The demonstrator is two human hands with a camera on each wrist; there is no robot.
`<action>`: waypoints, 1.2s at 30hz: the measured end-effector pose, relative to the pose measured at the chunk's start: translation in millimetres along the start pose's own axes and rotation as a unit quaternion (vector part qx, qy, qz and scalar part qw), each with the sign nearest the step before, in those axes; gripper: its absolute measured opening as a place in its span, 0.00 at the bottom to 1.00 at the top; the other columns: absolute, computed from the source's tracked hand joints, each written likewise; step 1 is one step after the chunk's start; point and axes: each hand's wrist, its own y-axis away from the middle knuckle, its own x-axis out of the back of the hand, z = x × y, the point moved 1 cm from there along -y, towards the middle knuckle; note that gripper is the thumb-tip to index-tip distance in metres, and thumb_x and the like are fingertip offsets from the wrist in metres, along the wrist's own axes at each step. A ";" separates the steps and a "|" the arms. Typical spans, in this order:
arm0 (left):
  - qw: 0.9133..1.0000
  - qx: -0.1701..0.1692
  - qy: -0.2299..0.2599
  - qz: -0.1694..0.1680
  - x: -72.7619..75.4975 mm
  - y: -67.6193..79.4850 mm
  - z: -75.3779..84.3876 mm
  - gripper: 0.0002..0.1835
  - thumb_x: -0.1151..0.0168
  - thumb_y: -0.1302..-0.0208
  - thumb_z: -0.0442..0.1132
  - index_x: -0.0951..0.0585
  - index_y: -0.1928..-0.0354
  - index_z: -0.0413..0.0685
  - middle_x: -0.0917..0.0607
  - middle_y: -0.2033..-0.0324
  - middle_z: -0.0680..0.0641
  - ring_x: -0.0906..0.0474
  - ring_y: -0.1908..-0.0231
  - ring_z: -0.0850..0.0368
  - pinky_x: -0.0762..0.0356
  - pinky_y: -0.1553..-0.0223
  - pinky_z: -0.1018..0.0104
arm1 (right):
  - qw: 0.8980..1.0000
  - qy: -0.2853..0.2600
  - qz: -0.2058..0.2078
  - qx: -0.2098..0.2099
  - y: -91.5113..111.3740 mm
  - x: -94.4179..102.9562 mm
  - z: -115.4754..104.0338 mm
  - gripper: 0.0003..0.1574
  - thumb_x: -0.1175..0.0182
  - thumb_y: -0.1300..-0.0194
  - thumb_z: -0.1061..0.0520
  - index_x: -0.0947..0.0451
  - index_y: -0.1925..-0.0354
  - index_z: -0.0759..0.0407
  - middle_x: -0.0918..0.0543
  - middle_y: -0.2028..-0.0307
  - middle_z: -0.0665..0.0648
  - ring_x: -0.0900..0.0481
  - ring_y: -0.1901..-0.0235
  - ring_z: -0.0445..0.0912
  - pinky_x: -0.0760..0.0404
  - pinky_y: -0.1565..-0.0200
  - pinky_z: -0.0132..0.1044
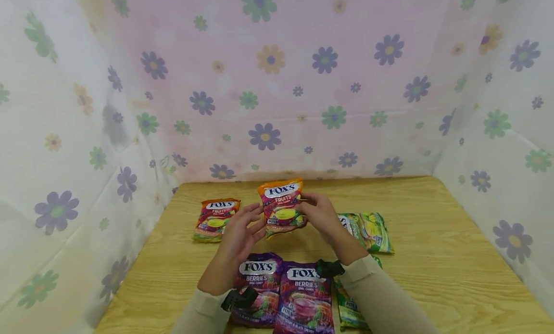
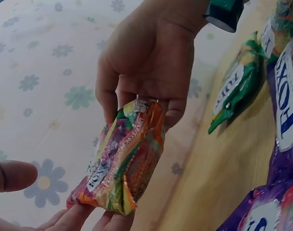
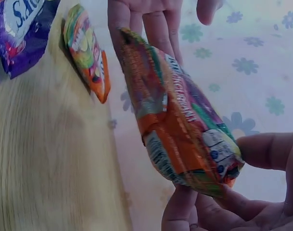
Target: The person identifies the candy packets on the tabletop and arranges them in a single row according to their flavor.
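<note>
An orange-topped Fox's Fruits candy bag [image 1: 283,208] is held up, front facing the head camera, over the middle of the table. My right hand [image 1: 322,218] pinches its right side, thumb on the front and fingers behind, as the right wrist view shows too. My left hand [image 1: 243,233] is at the bag's left edge with fingers extended and thumb apart; in the left wrist view its fingers [image 2: 79,216] lie against the bag's end. Another Fruits candy bag [image 1: 216,221] lies on the table left of my left hand.
Two purple Fox's Berries bags, a left one [image 1: 258,295] and a right one [image 1: 305,300], lie side by side in front. A green candy bag [image 1: 374,233] lies to the right; another green bag [image 1: 349,311] is partly under my right forearm. Flowered cloth [image 1: 294,93] encloses the wooden table [image 1: 441,257].
</note>
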 end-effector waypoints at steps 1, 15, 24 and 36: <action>1.000 -0.003 -0.007 0.006 0.1 -0.7 1.2 0.26 0.49 0.24 0.37 0.33 0.26 0.44 0.31 0.26 0.44 0.24 0.37 0.42 0.19 0.43 0.58 | 1.000 -0.007 0.005 -0.006 -1.4 -1.0 0.8 0.32 0.37 0.29 0.55 0.28 0.30 0.61 0.20 0.39 0.63 0.17 0.47 0.54 0.14 0.50 0.43; 0.990 -0.065 -0.115 0.054 5.8 -22.2 11.4 0.26 0.38 0.29 0.33 0.25 0.30 0.39 0.21 0.34 0.37 0.17 0.48 0.56 0.16 0.53 0.73 | 0.990 -0.131 0.011 -0.045 -9.8 -19.0 -10.1 0.31 0.41 0.25 0.51 0.28 0.30 0.62 0.21 0.40 0.64 0.18 0.51 0.51 0.14 0.58 0.41; 0.990 -0.052 -0.115 0.057 21.4 -24.8 12.4 0.23 0.38 0.27 0.37 0.21 0.32 0.46 0.15 0.48 0.46 0.20 0.63 0.62 0.18 0.63 0.74 | 0.990 -0.134 0.008 -0.052 -13.8 -32.3 -4.4 0.32 0.39 0.25 0.46 0.29 0.30 0.56 0.20 0.40 0.64 0.14 0.52 0.52 0.11 0.55 0.42; 0.983 -0.068 -0.146 0.090 50.2 -38.2 12.7 0.24 0.36 0.27 0.39 0.22 0.32 0.45 0.16 0.44 0.46 0.18 0.57 0.64 0.17 0.57 0.75 | 0.989 -0.143 0.007 -0.044 -28.9 -56.9 4.9 0.30 0.38 0.25 0.48 0.26 0.31 0.59 0.18 0.41 0.62 0.14 0.49 0.51 0.11 0.50 0.44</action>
